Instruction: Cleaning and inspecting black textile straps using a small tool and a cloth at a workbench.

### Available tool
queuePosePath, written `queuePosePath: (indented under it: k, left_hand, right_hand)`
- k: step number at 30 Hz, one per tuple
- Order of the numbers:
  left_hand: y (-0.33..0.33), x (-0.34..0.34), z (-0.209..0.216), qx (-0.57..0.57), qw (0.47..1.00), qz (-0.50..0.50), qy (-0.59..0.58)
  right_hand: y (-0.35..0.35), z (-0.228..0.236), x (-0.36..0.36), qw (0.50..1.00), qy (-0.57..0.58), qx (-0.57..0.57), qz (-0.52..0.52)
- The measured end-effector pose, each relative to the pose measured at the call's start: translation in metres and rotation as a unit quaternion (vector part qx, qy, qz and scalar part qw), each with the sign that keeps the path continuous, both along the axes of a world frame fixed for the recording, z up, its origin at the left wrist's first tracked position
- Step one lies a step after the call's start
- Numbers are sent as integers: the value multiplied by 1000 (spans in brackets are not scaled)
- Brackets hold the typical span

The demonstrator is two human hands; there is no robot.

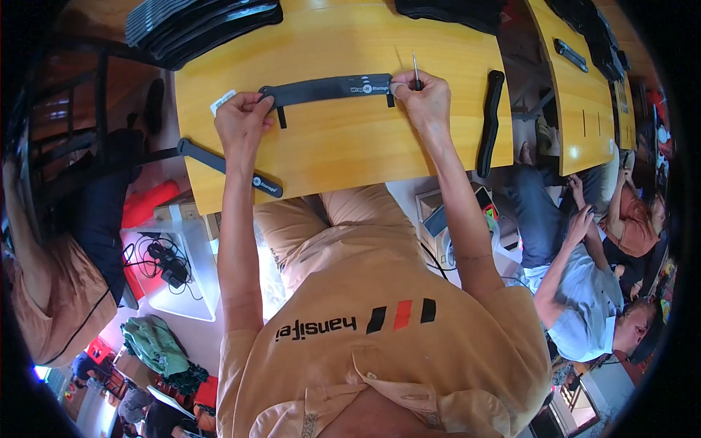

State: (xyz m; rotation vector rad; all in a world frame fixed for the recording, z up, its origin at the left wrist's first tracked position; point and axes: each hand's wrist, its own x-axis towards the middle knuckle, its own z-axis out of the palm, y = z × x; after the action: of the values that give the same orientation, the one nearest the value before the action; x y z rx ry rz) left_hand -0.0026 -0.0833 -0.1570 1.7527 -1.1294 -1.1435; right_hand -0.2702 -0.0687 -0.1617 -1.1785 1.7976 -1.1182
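Note:
A long black fabric strap point(328, 89) with a small white mark lies across the yellow wooden table point(343, 146). My left hand point(241, 117) pinches its left end. My right hand point(422, 98) presses on its right end and grips a thin metal tool point(415, 71) that points away from me. Two short tabs hang from the strap, one near each hand.
A second black strap point(223, 166) hangs over the table's left front edge, a third point(491, 124) lies at the right edge. Stacks of black pieces point(204, 25) sit at the far side. A person point(584, 277) sits to my right, another point(51, 292) to my left.

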Motion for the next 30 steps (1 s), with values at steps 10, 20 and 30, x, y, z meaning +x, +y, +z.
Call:
queuePosePath:
  k: [10,20,30]
  left_hand:
    - [7,-9,0,-77,994,18,-78]
    - [9,-11,7,-77,993,20,-90]
    - [6,-9,0,-99,992,19,-69]
  right_hand:
    - [0,-4,2,1000,-1,-16,9]
    - [0,-1,3,1000,10,-8,3]
    - [-1,-5,2,1000,11,-8,7]
